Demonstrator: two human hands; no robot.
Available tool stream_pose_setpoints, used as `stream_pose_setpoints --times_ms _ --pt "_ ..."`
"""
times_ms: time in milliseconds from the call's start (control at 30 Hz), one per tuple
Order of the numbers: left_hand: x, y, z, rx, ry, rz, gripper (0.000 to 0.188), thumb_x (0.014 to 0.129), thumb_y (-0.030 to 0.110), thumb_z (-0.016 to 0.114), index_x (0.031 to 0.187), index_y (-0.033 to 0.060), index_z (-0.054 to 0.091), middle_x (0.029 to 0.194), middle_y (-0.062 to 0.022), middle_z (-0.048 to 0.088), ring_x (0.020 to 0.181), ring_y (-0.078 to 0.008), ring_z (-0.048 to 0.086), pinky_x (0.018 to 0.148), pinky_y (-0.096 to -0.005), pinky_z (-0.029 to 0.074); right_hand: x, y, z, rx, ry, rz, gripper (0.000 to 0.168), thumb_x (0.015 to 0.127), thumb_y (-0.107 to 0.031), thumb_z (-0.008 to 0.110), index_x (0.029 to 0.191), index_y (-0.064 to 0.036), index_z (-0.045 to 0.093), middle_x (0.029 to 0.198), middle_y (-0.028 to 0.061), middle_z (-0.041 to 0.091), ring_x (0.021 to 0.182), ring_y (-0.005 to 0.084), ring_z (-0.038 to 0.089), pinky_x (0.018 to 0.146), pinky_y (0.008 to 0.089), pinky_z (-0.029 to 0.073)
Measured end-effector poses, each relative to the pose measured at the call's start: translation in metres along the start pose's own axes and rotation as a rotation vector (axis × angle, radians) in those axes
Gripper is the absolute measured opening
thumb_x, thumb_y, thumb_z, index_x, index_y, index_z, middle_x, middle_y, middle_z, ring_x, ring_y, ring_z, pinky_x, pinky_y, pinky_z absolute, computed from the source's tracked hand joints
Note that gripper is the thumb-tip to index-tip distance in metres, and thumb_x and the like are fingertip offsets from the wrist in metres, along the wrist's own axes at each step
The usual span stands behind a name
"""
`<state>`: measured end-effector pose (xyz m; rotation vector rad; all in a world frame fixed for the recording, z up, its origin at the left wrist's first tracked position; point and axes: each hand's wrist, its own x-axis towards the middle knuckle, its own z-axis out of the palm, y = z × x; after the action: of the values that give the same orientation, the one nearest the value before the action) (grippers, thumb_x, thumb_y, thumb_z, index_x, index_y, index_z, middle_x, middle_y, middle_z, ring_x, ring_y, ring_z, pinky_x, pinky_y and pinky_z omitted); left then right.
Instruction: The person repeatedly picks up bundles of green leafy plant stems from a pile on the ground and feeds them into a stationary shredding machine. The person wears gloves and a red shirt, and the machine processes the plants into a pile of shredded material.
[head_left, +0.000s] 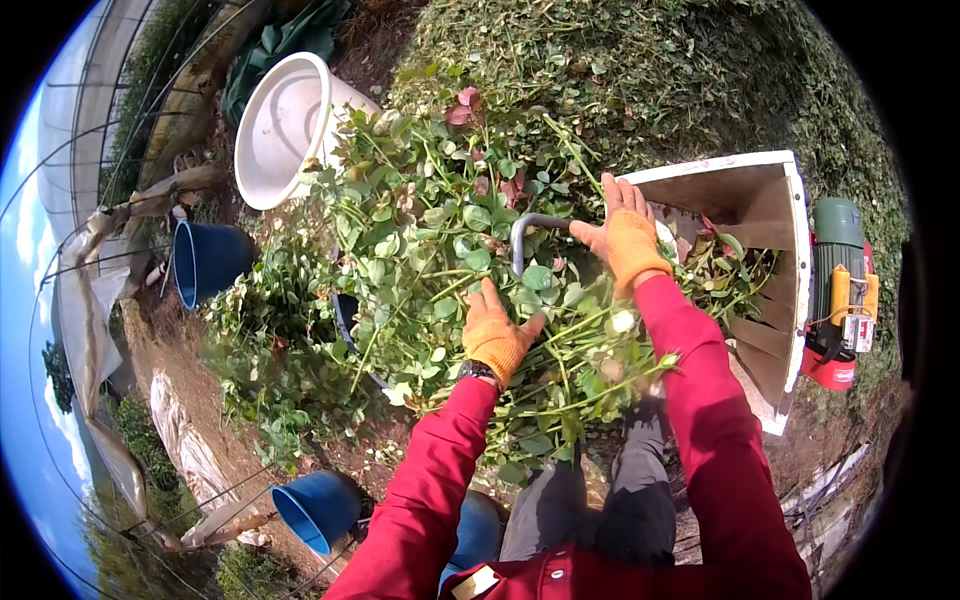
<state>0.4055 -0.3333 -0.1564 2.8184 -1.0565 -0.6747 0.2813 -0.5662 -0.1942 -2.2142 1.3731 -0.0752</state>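
A large heap of cut leafy rose stems (420, 232) lies before me, with a white bloom (622, 322) near its right side. On the heap rests my left hand (498, 334) in an orange fingerless glove, fingers spread over the stems. My right hand (626, 232), gloved alike, is raised with fingers apart at the mouth of a white-edged wooden hopper (796, 285). Its thumb is at the end of a bent grey metal tube (541, 220); whether it grips the tube is unclear. Leafy cuttings (739, 274) lie inside the hopper.
Beyond the hopper stands a green electric motor (838, 225) on a red machine body (829, 369). A white tub (281, 135) lies tilted at the upper left. Blue buckets (214, 262) are on the left and near my legs. Shredded greenery (637, 82) is piled at the top.
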Motion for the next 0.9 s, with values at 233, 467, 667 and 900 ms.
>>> stream_pose_setpoints --times_ms 233,467,667,900 --pt "0.028 -0.010 -0.029 -0.118 -0.268 -0.295 0.117 0.079 0.052 0.084 0.165 0.0053 0.019 0.148 -0.0290 0.055 0.132 -0.0405 0.059 0.106 -0.0448 0.049 -0.007 -0.003 0.072 -0.367 0.110 0.021 0.074 0.086 -0.017 0.072 0.153 -0.014 0.041 0.152 0.0143 0.042 0.139 0.0359 0.045 0.107 0.0524 0.045" --pt "0.038 -0.002 -0.021 -0.096 -0.306 -0.239 0.071 0.083 0.054 0.077 0.128 0.0010 0.064 0.130 -0.0259 0.066 0.120 -0.0409 0.065 0.098 -0.0469 0.052 0.006 0.027 0.046 -0.349 0.038 0.090 0.062 0.090 -0.029 0.072 0.146 -0.012 0.053 0.115 0.0146 0.068 0.108 0.0379 0.066 0.095 0.0479 0.053" --pt "0.034 -0.057 0.003 -0.870 0.030 -0.369 0.046 0.090 0.026 0.077 0.125 -0.0018 0.064 0.104 -0.0082 0.072 0.091 -0.0182 0.065 0.083 -0.0318 0.051 -0.025 0.038 0.008 0.346 0.337 -0.019 0.027 0.094 -0.013 0.066 0.119 -0.012 0.073 0.116 0.0150 0.072 0.111 0.0364 0.065 0.099 0.0445 0.051" --pt "-0.041 -0.056 -0.008 -1.388 0.384 -0.084 0.026 0.096 0.009 0.065 0.118 -0.0028 0.061 0.104 -0.0075 0.070 0.092 -0.0166 0.066 0.081 -0.0297 0.053 -0.070 0.105 -0.038 -0.290 0.141 -0.086 0.025 0.087 -0.008 0.061 0.106 -0.014 0.076 0.112 0.0135 0.073 0.104 0.0336 0.068 0.087 0.0433 0.053"
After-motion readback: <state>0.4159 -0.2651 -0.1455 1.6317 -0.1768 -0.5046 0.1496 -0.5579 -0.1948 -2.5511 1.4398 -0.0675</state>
